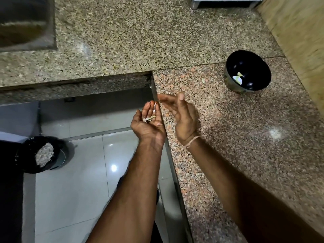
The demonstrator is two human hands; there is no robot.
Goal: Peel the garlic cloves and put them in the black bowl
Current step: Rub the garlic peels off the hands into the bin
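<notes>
Garlic cloves point(238, 78) in black bowl point(248, 74); peel scraps point(149, 118) on cupped left hand point(148, 122), right hand point(180, 114) loosely open.

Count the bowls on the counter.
1: the black bowl stands on the reddish granite counter, far right, near the wall, beyond the right hand. No others show; the frame may hide more.

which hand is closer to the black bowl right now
The right hand. It hovers over the granite counter, below and left of the black bowl. The left hand is farther left, past the counter's edge, palm up with peel scraps.
</notes>
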